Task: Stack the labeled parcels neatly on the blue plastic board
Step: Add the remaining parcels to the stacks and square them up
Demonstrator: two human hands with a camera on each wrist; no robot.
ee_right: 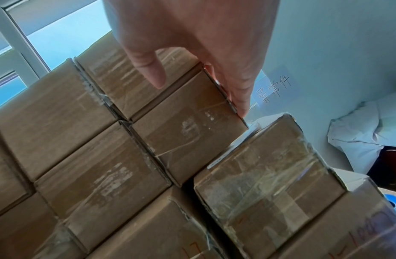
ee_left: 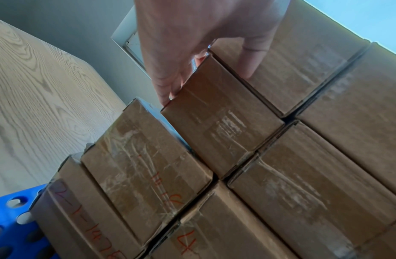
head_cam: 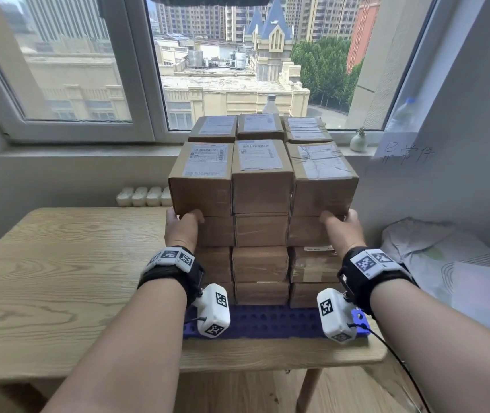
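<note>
Brown cardboard parcels (head_cam: 261, 189) with white labels on top stand in several layers, three across, on the blue perforated board (head_cam: 267, 323). My left hand (head_cam: 184, 219) is at the stack's left front corner, just under the top-left parcel (head_cam: 202, 180). Its straight fingers (ee_left: 168, 87) lie along the side of a box and the thumb rests on the front. My right hand (head_cam: 339, 219) mirrors it at the right front corner under the top-right parcel (head_cam: 322, 180), with its fingers (ee_right: 239, 98) flat on the side. Neither hand grips a parcel.
The board lies near the front right of a wooden table (head_cam: 59, 278). Behind the stack are a window sill with a bottle (head_cam: 270, 104) and a small vase (head_cam: 358, 141). A handwritten paper (head_cam: 404, 153) hangs on the right wall above bedding (head_cam: 434, 254).
</note>
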